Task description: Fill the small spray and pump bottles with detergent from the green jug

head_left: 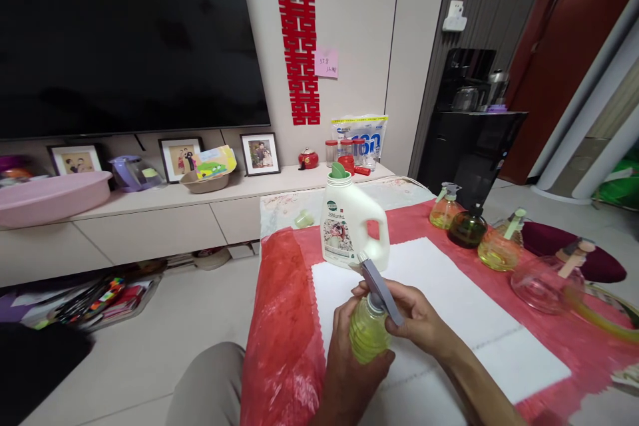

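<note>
- Left hand [344, 339] is wrapping its fingers round the yellow-green bottle [368, 336], above the white mat [459, 306], near its left edge.
- Right hand [417, 316] is pinching the grey spray head [380, 289].
- White jug [344, 213] is standing just beyond.
- Mat is stretching rightward toward four bottles [499, 251].

A large black television [124, 33] fronts a pale wall [357, 26] above a long, low cabinet [160, 233].
</note>
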{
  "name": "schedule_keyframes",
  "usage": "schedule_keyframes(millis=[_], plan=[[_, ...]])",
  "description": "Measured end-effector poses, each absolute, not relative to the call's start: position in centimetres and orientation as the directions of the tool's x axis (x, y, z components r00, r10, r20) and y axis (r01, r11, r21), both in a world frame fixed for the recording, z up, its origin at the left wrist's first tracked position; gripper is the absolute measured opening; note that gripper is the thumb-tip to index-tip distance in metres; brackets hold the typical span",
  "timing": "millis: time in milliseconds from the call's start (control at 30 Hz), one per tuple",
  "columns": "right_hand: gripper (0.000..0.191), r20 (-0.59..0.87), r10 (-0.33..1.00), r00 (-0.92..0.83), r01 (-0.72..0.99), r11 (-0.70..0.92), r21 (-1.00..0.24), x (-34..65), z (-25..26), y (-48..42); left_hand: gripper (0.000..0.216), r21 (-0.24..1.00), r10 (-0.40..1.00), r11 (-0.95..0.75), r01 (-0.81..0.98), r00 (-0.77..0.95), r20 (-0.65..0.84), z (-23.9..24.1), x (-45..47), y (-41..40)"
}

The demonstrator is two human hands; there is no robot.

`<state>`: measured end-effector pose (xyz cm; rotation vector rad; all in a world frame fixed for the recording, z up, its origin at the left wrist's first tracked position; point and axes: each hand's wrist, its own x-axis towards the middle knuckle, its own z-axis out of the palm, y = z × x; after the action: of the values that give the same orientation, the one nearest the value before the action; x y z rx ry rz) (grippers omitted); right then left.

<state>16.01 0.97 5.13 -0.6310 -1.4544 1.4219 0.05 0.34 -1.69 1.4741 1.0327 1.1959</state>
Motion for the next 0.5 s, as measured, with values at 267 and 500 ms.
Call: schedule_keyframes(millis=[267, 500], plan=[[0.036, 0.233, 0.924, -0.304, -0.291, 0.143, -0.946, 15.6, 4.4, 1.3, 0.081, 0.973, 0.966, -0.221, 0.060, 0.153, 0.210, -1.8, -0.2, 0.3], [0.055, 0.213, 0.926, -0.313, -0.312, 0.111, -0.943, 15.2, 4.8, 1.3, 0.076, 0.977, 0.971, -0.192, 0.091, 0.164, 0.176, -1.4, -0.4, 0.2]])
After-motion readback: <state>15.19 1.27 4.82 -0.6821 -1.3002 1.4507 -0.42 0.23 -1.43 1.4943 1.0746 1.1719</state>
